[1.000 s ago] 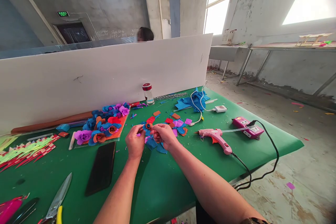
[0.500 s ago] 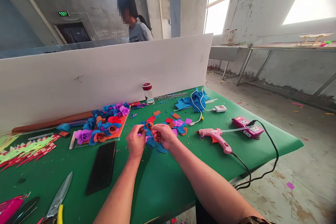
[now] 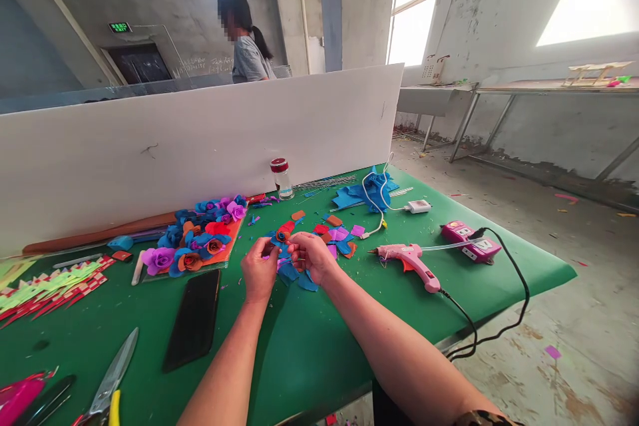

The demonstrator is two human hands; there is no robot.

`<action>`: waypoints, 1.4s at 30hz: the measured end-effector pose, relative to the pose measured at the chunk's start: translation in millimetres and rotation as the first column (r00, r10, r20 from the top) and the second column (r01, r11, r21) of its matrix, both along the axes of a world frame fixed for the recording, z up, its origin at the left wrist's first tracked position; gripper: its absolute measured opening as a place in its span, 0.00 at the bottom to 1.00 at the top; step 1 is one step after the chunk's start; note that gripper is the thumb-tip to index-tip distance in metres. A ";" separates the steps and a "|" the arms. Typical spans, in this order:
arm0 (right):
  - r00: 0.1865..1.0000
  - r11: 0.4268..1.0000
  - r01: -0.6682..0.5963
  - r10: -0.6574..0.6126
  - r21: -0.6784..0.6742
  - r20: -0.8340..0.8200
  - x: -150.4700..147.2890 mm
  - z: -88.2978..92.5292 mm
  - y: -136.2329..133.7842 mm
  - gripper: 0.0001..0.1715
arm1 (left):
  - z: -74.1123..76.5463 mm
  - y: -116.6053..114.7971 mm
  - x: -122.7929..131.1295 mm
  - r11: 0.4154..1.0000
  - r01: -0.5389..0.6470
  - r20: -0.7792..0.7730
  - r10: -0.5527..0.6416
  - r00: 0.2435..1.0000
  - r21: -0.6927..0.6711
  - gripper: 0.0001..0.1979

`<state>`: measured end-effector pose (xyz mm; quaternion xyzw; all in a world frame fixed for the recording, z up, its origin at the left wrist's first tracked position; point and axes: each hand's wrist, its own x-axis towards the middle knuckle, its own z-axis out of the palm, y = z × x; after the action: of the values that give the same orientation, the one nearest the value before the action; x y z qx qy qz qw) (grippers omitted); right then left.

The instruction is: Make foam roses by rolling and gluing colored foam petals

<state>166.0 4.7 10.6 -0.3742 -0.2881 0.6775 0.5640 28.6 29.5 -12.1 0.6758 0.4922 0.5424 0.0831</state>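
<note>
A small paper flower (image 3: 282, 237) with a brown-orange centre and blue outer petals is held between my hands above the green table. My left hand (image 3: 259, 270) is closed, thumb and fingers pinching the flower from the left and below. On the other side, my right hand (image 3: 313, 258) has its thumb and index finger closed at the flower's right edge, its other fingers curled. Exactly what the right fingertips pinch is partly hidden. Beneath and beyond the hands lie loose blue petals (image 3: 308, 281) and purple paper pieces (image 3: 339, 233).
A pink glue gun (image 3: 409, 259) lies right, its cord leading to a magenta power strip (image 3: 470, 242). Finished paper flowers (image 3: 188, 259), a black phone (image 3: 192, 319) and scissors (image 3: 116, 366) lie left. A lidded glass jar (image 3: 282, 180) stands by the white board (image 3: 210, 140). A person stands behind it.
My hands stay nearly in place, with the flower turned slightly and shifted a little left. Behind the board, the person has moved left.
</note>
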 end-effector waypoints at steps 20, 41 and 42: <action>0.973 0.987 0.137 -0.150 0.080 0.178 -5.5 -2.0 1.3 0.07 | 0.5 -1.4 0.7 0.999 -0.024 -0.099 0.027 0.995 0.039 0.02; 0.996 1.000 0.005 -0.006 0.009 0.084 0.5 -1.4 0.2 0.15 | -1.3 -1.4 2.1 0.996 0.052 0.022 -0.051 0.998 -0.076 0.04; 0.996 1.000 0.012 -0.013 0.013 0.085 0.5 -1.2 0.2 0.15 | -1.4 -1.4 2.1 0.996 0.053 0.019 -0.052 0.998 -0.073 0.04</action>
<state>166.5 4.9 9.4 -0.4009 -0.3139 0.6555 0.5577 30.7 28.1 -13.5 0.6802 0.4932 0.5274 0.1261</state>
